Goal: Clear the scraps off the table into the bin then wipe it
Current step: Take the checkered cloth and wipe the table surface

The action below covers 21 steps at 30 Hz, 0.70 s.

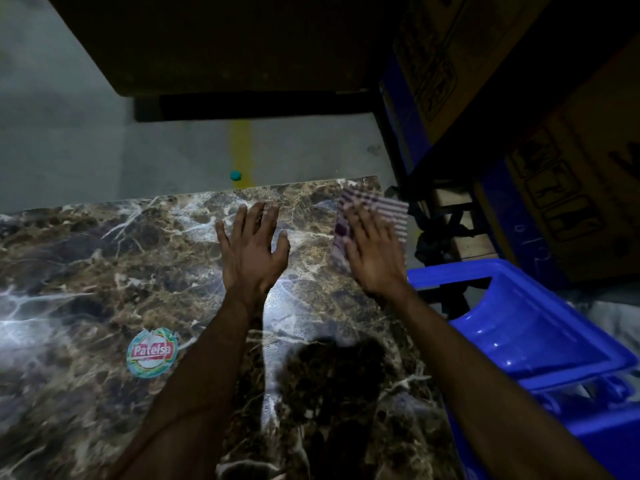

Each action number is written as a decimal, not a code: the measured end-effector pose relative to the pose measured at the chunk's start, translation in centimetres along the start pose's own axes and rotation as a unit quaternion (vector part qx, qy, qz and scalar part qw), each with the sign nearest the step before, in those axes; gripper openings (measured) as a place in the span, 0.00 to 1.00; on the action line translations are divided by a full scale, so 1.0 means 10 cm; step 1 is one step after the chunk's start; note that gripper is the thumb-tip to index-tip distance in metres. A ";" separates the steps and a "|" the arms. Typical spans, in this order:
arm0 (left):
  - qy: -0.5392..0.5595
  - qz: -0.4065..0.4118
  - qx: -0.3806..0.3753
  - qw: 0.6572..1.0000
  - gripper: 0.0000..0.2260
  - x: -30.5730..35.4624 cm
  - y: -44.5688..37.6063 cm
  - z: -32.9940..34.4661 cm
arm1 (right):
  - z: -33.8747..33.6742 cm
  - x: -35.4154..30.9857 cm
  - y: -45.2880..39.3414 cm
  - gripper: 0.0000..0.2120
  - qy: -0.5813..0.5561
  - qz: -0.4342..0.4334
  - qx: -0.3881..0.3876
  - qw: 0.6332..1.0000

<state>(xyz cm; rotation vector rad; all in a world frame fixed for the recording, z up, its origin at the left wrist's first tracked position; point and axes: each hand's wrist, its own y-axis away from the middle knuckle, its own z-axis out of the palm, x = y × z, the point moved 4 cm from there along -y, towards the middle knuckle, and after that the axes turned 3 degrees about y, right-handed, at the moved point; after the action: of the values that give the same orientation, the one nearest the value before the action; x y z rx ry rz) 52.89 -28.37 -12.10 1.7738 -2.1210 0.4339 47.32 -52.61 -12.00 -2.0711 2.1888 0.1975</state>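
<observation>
Right hand (375,254), fingers straight & flat, presses cloth (372,216) at table (104,254) upper-right edge; left hand (254,247) splayed; cloth prob. light, limp—best pinned under palm.

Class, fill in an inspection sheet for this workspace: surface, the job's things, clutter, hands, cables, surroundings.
Surface: marble-patterned table, glossy, bearing a round sticker.
Job's things: checked cloth at the far right corner, partly over the edge; blue bin beside the table's right edge.
Clutter: no scraps seen on the table.
Hands: left hand open, fingers spread above the table; right hand flat on the cloth.
Cables: nothing seen.
Surroundings: grey floor with a yellow line and a small teal object; cardboard boxes at right.
</observation>
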 end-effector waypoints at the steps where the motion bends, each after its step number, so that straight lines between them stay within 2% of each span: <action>1: 0.006 0.002 0.001 1.000 0.25 0.00 0.01 -0.01 | -0.01 -0.04 0.19 0.28 0.002 -0.016 -0.006 1.000; 3: 0.038 0.014 -0.004 0.999 0.24 -0.01 0.06 -0.03 | -0.03 -0.05 0.54 0.28 0.009 -0.040 -0.027 0.999; 5: 0.074 0.034 -0.021 0.996 0.23 -0.08 0.18 -0.07 | -0.06 0.06 0.72 0.28 0.004 -0.029 -0.039 0.999; 9: 0.068 0.065 -0.034 0.995 0.24 -0.41 0.68 -0.22 | -0.09 0.13 0.50 0.31 0.009 0.071 -0.021 0.997; 12: 0.054 0.070 -0.022 0.996 0.23 -0.69 0.94 -0.33 | -0.05 -0.16 0.21 0.32 0.007 0.116 -0.017 0.993; 14: 0.040 0.081 -0.017 0.996 0.23 -0.80 1.02 -0.38 | -0.02 -0.52 0.19 0.32 -0.010 0.077 -0.017 0.997; 17: 0.023 0.087 -0.015 0.996 0.23 -0.91 1.08 -0.44 | 0.08 -1.04 0.62 0.29 -0.008 -0.033 -0.049 0.998; 19: 0.022 0.074 -0.013 0.997 0.23 -0.95 1.13 -0.46 | 0.08 -1.10 0.98 0.28 -0.009 -0.072 -0.065 0.995; 21: 0.030 0.060 -0.011 0.998 0.23 -0.96 1.15 -0.45 | 0.06 -0.95 1.19 0.28 -0.019 -0.060 -0.061 0.996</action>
<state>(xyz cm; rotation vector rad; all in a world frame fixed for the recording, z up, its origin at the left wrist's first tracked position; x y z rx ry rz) 43.35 -15.96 -12.50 1.6066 -2.1896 0.4862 35.96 -42.56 -10.82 -2.2357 2.0706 0.3631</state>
